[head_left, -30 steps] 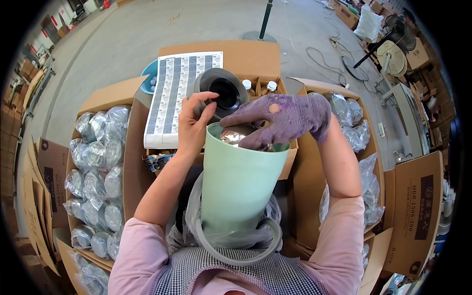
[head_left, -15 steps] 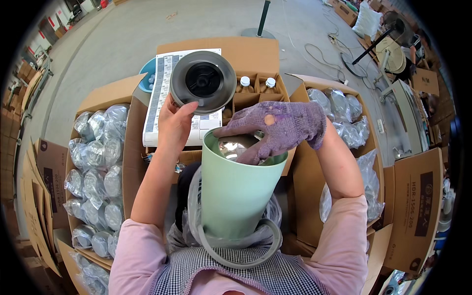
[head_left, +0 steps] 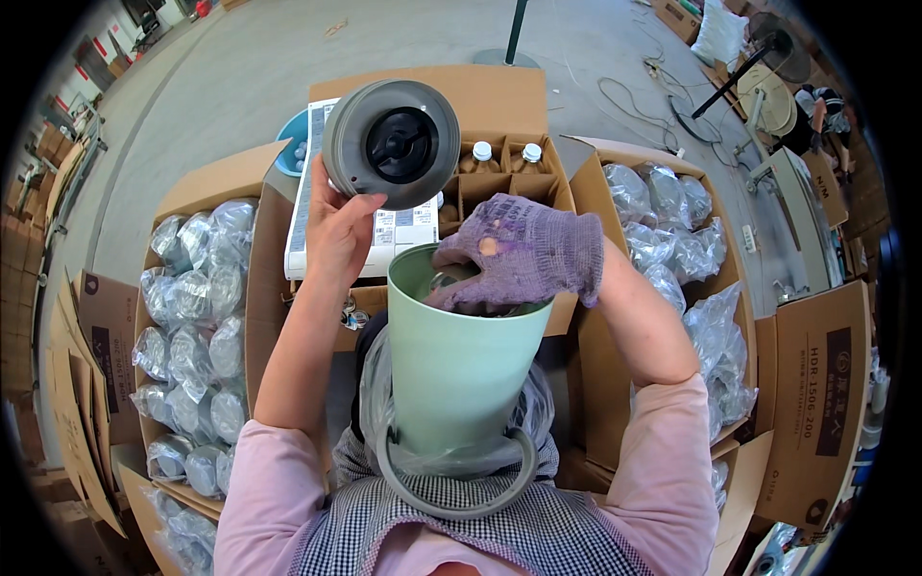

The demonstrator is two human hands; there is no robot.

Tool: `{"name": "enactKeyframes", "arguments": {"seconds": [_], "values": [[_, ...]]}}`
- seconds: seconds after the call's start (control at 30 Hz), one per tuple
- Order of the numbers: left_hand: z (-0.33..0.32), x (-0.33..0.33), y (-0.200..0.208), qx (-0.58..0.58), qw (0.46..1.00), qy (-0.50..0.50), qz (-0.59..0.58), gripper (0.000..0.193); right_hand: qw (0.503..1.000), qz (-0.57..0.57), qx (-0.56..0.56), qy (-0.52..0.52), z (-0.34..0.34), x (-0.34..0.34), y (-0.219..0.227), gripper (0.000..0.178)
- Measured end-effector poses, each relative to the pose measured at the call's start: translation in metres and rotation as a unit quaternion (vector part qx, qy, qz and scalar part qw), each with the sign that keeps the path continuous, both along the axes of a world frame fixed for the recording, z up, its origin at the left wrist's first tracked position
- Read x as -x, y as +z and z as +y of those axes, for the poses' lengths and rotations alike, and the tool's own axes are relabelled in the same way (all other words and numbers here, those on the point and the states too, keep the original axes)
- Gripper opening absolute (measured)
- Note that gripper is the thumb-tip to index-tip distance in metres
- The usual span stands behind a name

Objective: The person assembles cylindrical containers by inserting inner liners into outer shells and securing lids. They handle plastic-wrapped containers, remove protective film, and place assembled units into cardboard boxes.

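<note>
My bare left hand (head_left: 341,230) grips a round grey lid (head_left: 392,144) by its lower edge, raised on the left with its black centre towards me. A pale green tapered container (head_left: 466,370) stands upright in my lap, its mouth up. My right hand (head_left: 519,252), in a worn purple knitted glove with a hole, reaches into that mouth. Its fingers curl round a shiny metal piece (head_left: 443,280), mostly hidden by the glove and the rim. A grey curved handle (head_left: 456,511) hangs at the container's foot, beside a clear plastic bag (head_left: 536,422).
Cartons of plastic-wrapped round parts stand at my left (head_left: 192,331) and right (head_left: 663,216). Ahead, a divided carton (head_left: 499,187) holds white-capped bottles (head_left: 482,154); printed sheets (head_left: 408,228) lie across its left side. A blue basin (head_left: 291,144) sits behind. Cables (head_left: 634,106) trail over the floor.
My right hand has moved left and turned, and less of the metal piece shows above the rim. The lid has risen slightly and tilted in my left hand.
</note>
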State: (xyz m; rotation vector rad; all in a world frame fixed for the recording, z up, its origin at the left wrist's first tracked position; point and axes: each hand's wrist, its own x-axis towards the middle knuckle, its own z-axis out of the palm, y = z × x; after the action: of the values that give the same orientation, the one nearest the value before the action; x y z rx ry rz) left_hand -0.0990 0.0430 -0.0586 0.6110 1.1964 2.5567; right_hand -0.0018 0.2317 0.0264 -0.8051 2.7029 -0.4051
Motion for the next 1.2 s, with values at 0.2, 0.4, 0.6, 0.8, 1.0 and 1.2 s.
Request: {"name": "enactKeyframes", "arguments": {"seconds": [0.2, 0.4, 0.6, 0.8, 1.0, 1.2], "values": [[-0.019, 0.021, 0.003, -0.110, 0.974, -0.117, 0.160, 0.055, 0.895, 0.048, 0.408, -0.174, 0.035, -0.012, -0.011, 0.040], [0.004, -0.001, 0.058, 0.176, 0.873, -0.076, 0.448, 0.044, 0.593, -0.094, 0.732, -0.322, 0.061, -0.002, -0.058, 0.062], [0.002, -0.021, 0.070, 0.233, 0.833, -0.066, 0.498, 0.039, 0.620, -0.166, 0.735, -0.220, 0.029, -0.015, -0.035, 0.077], [-0.001, -0.049, 0.082, 0.313, 0.809, -0.017, 0.497, 0.033, 0.681, -0.116, 0.704, -0.168, 0.028, -0.011, -0.051, 0.064], [0.020, -0.108, 0.115, 0.495, 0.669, 0.104, 0.545, 0.019, 0.616, -0.159, 0.771, -0.029, 0.022, 0.008, -0.096, 0.052], [-0.008, -0.029, 0.038, 0.227, 0.901, -0.120, 0.349, 0.036, 0.726, -0.090, 0.624, -0.275, 0.011, -0.049, -0.021, 0.063]]}}
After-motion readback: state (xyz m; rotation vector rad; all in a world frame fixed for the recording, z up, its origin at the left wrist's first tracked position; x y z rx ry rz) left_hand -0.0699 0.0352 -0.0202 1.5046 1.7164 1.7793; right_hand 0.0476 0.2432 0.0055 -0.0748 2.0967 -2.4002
